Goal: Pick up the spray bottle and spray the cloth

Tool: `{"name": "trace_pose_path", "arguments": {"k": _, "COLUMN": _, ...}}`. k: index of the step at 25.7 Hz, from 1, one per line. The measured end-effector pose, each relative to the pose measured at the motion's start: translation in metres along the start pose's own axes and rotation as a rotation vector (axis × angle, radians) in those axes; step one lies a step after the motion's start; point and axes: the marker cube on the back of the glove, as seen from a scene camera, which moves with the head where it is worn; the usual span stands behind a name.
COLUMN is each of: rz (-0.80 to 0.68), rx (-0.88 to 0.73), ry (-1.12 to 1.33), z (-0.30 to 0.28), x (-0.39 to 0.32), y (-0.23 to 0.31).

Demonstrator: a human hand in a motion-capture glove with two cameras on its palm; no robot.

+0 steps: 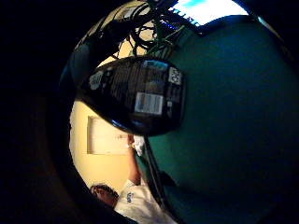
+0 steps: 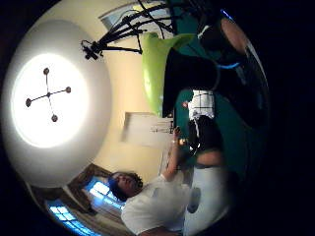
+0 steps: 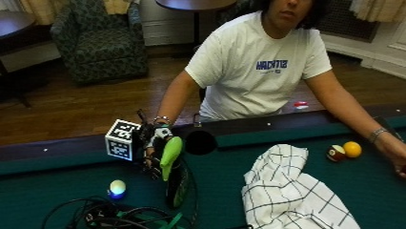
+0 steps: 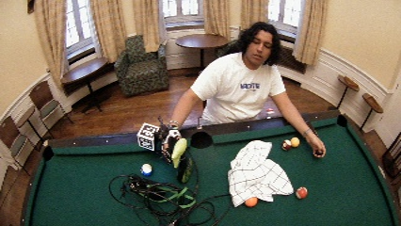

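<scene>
Gloved right hand point(image 3: 154, 143) grasping the spray bottle point(image 3: 174, 174), fingers curled round its neck.
Bottle's base touches the green bench point(image 3: 57, 191) (checked cloth point(image 3: 292, 191) lies crumpled well apart).

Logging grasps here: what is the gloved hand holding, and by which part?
The black spray bottle with lime-green trigger head, gripped near its top by the right hand.

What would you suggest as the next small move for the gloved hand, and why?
Probably carry the spray bottle sideways toward the checked cloth and aim its green head at it. The gloved right hand already grips the bottle near its green top, but the cloth lies apart on the felt, beyond the side pocket.
</scene>
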Motion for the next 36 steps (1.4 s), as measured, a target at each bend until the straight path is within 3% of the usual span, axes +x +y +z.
{"name": "trace_pose_path", "arguments": {"k": 26, "rz": -0.072, "rx": -0.091, "ry": 0.033, "z": 0.046, "x": -0.022, "y": -0.058}}
{"name": "trace_pose_path", "arguments": {"k": 36, "rz": -0.139, "rx": 0.030, "ry": 0.060, "z": 0.053, "x": -0.020, "y": -0.070}}
